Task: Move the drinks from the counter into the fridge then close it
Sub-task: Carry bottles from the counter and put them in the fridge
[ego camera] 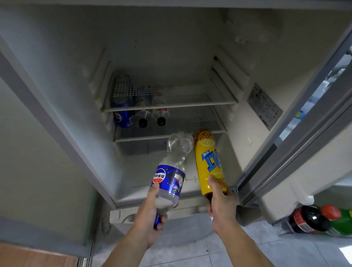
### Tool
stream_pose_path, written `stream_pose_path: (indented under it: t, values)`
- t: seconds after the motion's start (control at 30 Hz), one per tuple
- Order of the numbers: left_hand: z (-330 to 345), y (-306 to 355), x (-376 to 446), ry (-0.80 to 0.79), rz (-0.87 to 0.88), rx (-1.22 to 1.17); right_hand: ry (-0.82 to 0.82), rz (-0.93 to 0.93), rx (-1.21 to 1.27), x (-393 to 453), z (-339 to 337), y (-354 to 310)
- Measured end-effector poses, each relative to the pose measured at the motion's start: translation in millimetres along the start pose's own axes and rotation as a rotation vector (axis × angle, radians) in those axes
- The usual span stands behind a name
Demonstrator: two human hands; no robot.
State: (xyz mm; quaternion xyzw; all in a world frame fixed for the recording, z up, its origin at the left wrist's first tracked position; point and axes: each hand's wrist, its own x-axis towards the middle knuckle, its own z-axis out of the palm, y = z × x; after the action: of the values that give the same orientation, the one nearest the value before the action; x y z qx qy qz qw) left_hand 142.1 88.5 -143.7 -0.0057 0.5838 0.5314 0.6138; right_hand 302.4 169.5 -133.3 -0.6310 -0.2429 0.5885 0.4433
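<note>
Bottles are on the way into the open grey fridge (57,100). The left hand (149,219) holds a clear plastic bottle with a blue label (172,169) near its blue cap, fingers curled around the neck. The right hand (221,204) grips the neck end of a yellow bottle with blue letters (208,161). Both bottles point base-first toward the lower glass shelf (191,132), where a blue can (122,116) and two small dark-capped bottles (151,117) already lie. I judge the next move needs each bottle laid in the free space to the right of them. The door (312,139) is open, with bottles in its rack (324,220).
</note>
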Motion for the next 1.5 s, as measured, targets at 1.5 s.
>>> stream_pose_path:
  t: [1.5]
  values:
    - [136, 142, 111, 0.090, 0.945, 1.874, -0.104, -0.694, -1.361, 146, 119, -126]
